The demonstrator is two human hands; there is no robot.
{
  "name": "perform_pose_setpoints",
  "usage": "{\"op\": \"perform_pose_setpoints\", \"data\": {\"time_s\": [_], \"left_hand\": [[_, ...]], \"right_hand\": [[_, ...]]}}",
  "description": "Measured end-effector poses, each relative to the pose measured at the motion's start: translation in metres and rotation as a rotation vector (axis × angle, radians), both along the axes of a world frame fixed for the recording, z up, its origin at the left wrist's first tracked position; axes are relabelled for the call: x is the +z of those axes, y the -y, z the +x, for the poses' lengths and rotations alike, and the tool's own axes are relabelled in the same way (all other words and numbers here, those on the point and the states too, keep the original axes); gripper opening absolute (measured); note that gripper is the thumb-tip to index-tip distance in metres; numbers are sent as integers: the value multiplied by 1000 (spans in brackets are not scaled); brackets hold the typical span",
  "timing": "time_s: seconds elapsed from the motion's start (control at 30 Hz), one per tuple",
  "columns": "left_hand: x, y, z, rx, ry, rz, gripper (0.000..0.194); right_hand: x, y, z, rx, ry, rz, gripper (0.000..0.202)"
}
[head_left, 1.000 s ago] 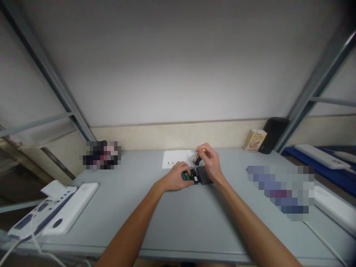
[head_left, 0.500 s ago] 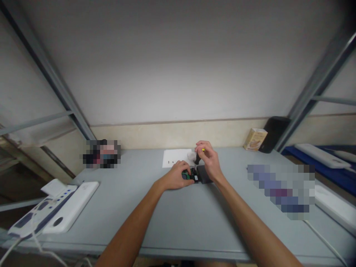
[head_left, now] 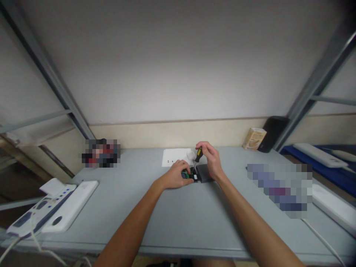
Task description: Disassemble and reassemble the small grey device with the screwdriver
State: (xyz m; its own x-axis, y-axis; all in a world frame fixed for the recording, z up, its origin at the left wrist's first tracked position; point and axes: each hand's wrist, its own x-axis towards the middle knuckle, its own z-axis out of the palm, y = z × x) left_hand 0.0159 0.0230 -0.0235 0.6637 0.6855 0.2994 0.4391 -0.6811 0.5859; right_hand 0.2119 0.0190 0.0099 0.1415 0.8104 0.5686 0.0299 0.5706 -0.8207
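A small black device with a green circuit board [head_left: 195,177] lies on the grey table. My left hand [head_left: 178,175] grips its left side, thumb along the near edge and fingers over the far edge. In my right hand [head_left: 211,157] is a screwdriver [head_left: 199,154] with a black and yellow handle, held by its upper end between thumb and fingers. Its shaft slants down to the board; the exact contact of the tip is too small to tell. A dark grey flat part [head_left: 205,174] adjoins the device on the right, beneath my right hand.
Behind the device lies white paper [head_left: 169,157] with several tiny dark pieces and a whitish clump [head_left: 191,155]. White power strips [head_left: 41,211] with cables are at the left. A yellowish box [head_left: 254,139] and black speaker-like object [head_left: 273,134] stand at the back right.
My right fingers have shifted on the screwdriver, so more of its black and yellow handle and its shaft show. My left hand keeps its hold on the device.
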Motion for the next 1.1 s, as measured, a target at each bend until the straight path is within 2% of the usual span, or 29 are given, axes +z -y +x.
{"op": "perform_pose_setpoints", "data": {"time_s": [0.1, 0.23, 0.47, 0.7, 0.97, 1.1], "left_hand": [[1, 1, 0, -6, -1, -6, 26], [-1, 0, 0, -9, 6, 4, 26], [-3, -1, 0, -6, 3, 5, 25], [1, 2, 1, -4, 8, -5, 24], [-3, -1, 1, -15, 7, 4, 24], [-4, -2, 1, -19, 15, 4, 24]], "right_hand": [[0, -1, 1, -35, 15, -16, 23], [-2, -3, 3, 25, 7, -77, 24], [-2, 0, -4, 81, -4, -61, 28], [-3, -2, -4, -22, 48, -13, 21], [-2, -1, -4, 62, -24, -62, 28], [-2, 1, -9, 37, 10, -34, 23]]}}
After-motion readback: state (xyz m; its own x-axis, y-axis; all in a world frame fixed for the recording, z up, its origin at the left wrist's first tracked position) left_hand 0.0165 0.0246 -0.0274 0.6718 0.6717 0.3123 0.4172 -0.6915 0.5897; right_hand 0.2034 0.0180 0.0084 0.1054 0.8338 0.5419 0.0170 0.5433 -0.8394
